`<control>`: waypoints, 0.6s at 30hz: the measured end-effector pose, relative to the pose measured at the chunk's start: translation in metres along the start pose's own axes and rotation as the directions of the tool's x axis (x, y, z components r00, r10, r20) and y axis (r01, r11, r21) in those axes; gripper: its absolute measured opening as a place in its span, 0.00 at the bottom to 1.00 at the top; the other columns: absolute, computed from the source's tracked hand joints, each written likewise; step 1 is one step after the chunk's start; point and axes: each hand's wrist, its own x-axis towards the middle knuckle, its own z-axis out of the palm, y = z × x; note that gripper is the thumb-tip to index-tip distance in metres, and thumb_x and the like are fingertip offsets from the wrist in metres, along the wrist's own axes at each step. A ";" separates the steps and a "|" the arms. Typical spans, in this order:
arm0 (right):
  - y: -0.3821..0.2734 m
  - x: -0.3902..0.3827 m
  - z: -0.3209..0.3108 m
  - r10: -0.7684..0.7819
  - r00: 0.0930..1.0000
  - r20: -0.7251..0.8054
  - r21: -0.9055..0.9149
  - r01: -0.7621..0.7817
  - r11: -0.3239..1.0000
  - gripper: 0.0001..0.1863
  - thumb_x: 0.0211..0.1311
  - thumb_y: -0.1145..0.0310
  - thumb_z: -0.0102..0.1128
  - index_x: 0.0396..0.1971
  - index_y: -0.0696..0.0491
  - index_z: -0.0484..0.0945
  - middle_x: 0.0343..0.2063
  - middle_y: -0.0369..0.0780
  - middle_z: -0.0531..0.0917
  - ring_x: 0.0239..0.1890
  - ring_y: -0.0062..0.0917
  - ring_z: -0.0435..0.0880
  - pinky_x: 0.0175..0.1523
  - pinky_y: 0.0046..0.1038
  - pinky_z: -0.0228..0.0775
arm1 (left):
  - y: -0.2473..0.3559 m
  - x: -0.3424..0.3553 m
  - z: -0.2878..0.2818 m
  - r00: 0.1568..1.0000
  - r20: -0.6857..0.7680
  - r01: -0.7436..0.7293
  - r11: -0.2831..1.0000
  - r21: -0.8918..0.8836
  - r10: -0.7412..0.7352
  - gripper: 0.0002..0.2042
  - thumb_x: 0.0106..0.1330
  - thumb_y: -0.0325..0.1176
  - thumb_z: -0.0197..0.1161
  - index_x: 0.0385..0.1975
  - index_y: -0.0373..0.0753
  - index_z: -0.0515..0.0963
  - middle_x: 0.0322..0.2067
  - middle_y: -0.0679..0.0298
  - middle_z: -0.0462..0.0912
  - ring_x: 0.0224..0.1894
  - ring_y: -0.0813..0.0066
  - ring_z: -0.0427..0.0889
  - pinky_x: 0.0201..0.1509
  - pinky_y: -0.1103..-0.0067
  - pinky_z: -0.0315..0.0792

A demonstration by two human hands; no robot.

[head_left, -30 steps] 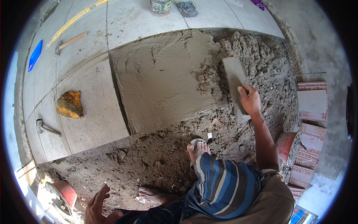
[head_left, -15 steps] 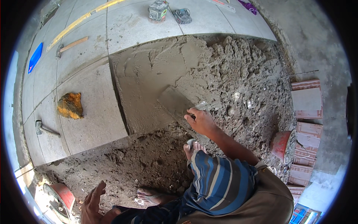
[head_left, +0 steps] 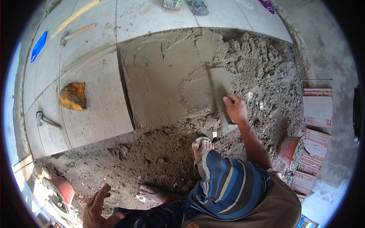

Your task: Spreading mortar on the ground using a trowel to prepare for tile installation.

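My right hand is closed round the handle of a flat rectangular plastering trowel. The blade rests at the right edge of a smoothed patch of wet grey mortar, where rough, lumpy mortar begins. Down at the lower left, my left hand holds nothing, its fingers stretched apart above the soil near my knee. Left of the mortar lies a large grey floor tile with a dirty yellow sponge on it.
Two hammers, one dark-handled and one wooden-handled, lie on the tiles, with a yellow level and a blue tray. Red buckets stand at right and lower left. Stacked tiles line the right.
My right hand has swept the trowel to the right across the mortar, and the smoothed patch reaches further right. My left hand has barely moved. The view has shifted slightly.
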 end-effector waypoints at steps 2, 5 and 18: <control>-0.033 -0.019 0.026 -0.114 0.988 0.108 -0.053 0.121 0.991 0.22 0.70 0.53 0.60 0.50 0.56 0.83 0.39 0.54 0.88 0.42 0.49 0.89 0.48 0.43 0.81 | -0.006 0.002 0.000 0.999 0.000 -0.052 0.995 0.081 0.052 0.40 0.65 0.51 0.71 0.73 0.36 0.64 0.67 0.46 0.73 0.64 0.49 0.78 0.66 0.61 0.73; -0.072 -0.047 0.073 -0.200 0.920 0.337 -0.035 0.224 0.974 0.23 0.72 0.51 0.58 0.53 0.55 0.81 0.40 0.50 0.88 0.42 0.47 0.89 0.50 0.43 0.81 | -0.002 0.010 -0.004 0.999 0.033 -0.023 0.997 0.078 0.020 0.40 0.66 0.49 0.71 0.73 0.36 0.64 0.67 0.47 0.74 0.64 0.49 0.78 0.65 0.62 0.74; 0.003 0.029 -0.001 0.044 0.994 0.104 -0.412 0.002 0.911 0.26 0.75 0.46 0.52 0.58 0.50 0.80 0.39 0.51 0.89 0.41 0.42 0.90 0.47 0.41 0.84 | -0.003 -0.007 0.001 0.990 -0.092 -0.104 0.994 0.040 0.108 0.37 0.66 0.41 0.71 0.72 0.35 0.65 0.67 0.47 0.74 0.62 0.50 0.79 0.66 0.62 0.73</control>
